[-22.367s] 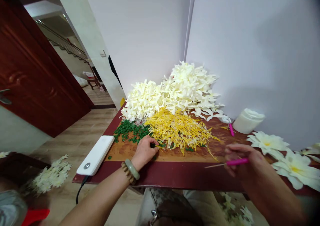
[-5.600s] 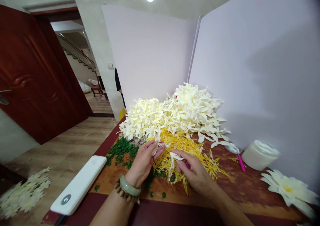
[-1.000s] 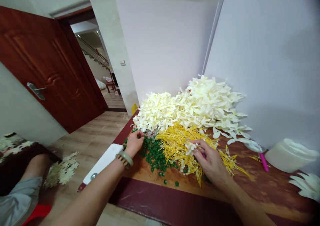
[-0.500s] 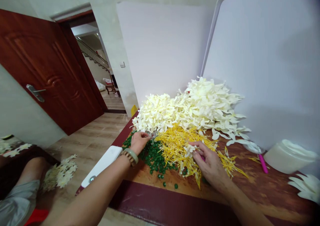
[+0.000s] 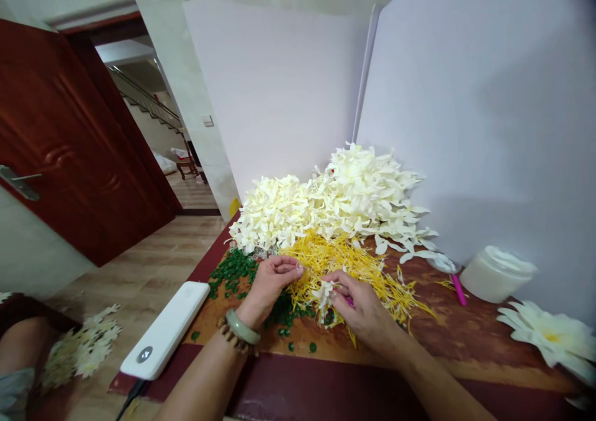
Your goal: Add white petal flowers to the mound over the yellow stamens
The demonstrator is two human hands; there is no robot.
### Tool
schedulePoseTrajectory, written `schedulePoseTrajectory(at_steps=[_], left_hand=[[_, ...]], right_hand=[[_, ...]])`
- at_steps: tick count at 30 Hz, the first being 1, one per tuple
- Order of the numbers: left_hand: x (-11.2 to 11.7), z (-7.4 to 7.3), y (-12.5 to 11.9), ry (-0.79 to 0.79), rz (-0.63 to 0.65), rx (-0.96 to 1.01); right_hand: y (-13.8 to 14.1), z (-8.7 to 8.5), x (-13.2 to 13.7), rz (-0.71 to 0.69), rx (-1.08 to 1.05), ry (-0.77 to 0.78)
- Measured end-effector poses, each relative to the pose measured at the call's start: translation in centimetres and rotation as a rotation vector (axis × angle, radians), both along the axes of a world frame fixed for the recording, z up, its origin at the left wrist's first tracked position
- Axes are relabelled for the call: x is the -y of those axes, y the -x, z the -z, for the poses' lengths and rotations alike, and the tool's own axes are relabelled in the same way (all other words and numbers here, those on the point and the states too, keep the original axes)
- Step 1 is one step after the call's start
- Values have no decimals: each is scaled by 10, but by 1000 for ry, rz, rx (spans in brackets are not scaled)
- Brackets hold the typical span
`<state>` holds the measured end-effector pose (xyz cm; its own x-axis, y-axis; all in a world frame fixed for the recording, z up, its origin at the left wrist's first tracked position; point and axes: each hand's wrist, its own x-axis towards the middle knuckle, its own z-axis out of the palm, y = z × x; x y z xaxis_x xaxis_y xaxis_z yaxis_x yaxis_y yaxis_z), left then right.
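My left hand [image 5: 270,282] hovers over the edge of the green bead pile [image 5: 233,271], fingers pinched together next to the yellow stamen pile [image 5: 344,266]; what it pinches is too small to make out. My right hand [image 5: 363,309] is closed on a small white flower piece [image 5: 323,294], with a bit of pink tool handle showing between its fingers. Both hands sit close together over the wooden table [image 5: 465,340]. Behind them lies a large heap of white petals [image 5: 335,203].
A white power bank [image 5: 165,329] with a cable lies at the table's left edge. A white jar [image 5: 496,274] and a pink tool [image 5: 459,289] are at the right, a finished white flower [image 5: 549,337] beyond. White boards stand behind. More flowers [image 5: 79,349] lie at lower left.
My left hand has come away from the beads toward the right hand, fingers pinched. My right hand has drawn back slightly with the flower piece. The view has swung right.
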<state>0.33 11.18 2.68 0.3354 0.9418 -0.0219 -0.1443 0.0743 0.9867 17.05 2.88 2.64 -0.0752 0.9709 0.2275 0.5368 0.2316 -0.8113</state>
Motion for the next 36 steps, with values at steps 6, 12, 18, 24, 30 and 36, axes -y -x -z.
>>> schedulePoseTrajectory(at_steps=[6, 12, 18, 24, 30, 36], left_hand=[[0, 2, 4, 45, 56, 50], [0, 5, 3, 46, 63, 45], [0, 3, 2, 2, 46, 9], [0, 4, 0, -169, 10, -123], [2, 10, -3, -222, 1, -101], [16, -4, -4, 110, 122, 177]], right_hand=[[1, 9, -3, -12, 35, 2], [2, 11, -4, -6, 49, 11], [2, 8, -4, 20, 107, 13], [3, 8, -4, 29, 127, -7], [4, 12, -5, 42, 128, -16], [7, 13, -3, 59, 44, -57]])
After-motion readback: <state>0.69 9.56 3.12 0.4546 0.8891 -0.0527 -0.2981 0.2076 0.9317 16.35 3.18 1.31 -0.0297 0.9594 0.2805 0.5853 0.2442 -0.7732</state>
